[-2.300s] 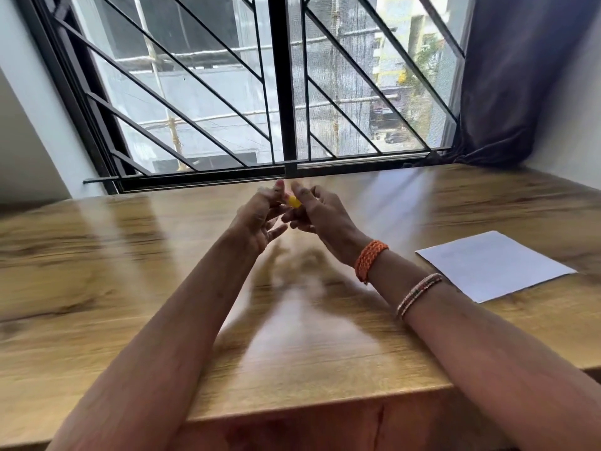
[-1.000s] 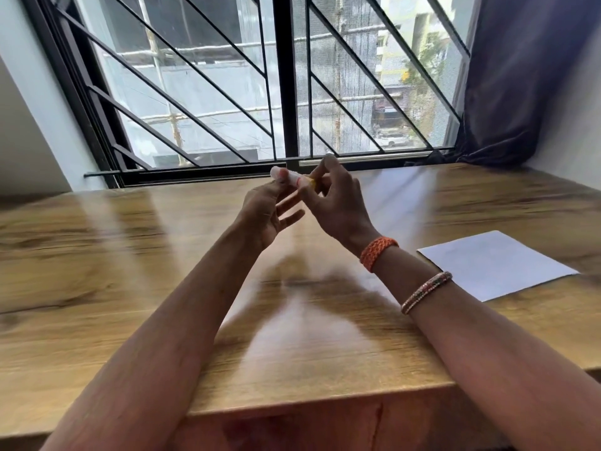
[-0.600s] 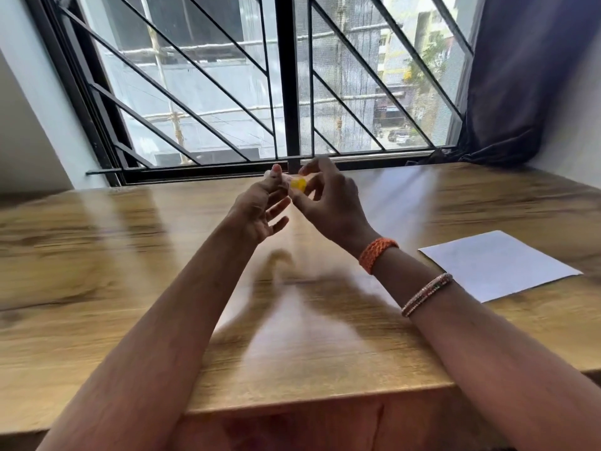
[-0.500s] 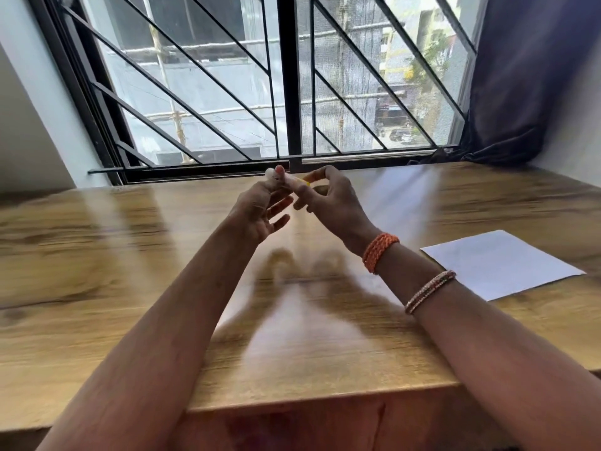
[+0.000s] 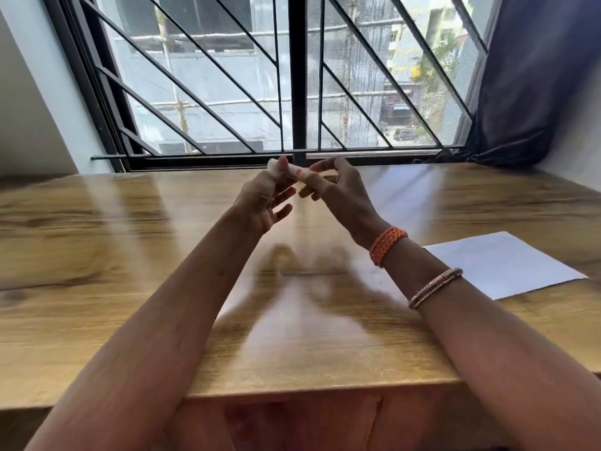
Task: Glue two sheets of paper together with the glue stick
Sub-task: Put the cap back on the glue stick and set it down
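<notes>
1. The glue stick (image 5: 290,171) is held in the air between both hands, lying roughly level, its pale end poking out past the left thumb.
2. The left hand (image 5: 264,199) is pinched on that pale end with thumb and forefinger, its other fingers spread loose below; the right hand (image 5: 336,192) is pinched on the opposite end.
3. This looks like uncapping or twisting up the stick. To do it well, hold one end firm, turn the other with the fingertips only, and pull straight along the stick.
4. Whether the cap is off cannot be told.
5. The paper (image 5: 502,264) lies flat, well off to the right of the right hand, untouched; only one sheet can be made out.
6. Below the hands is a glossy wooden table (image 5: 97,255); beyond them a barred window (image 5: 297,76), with a dark curtain (image 5: 533,76) to its right.
</notes>
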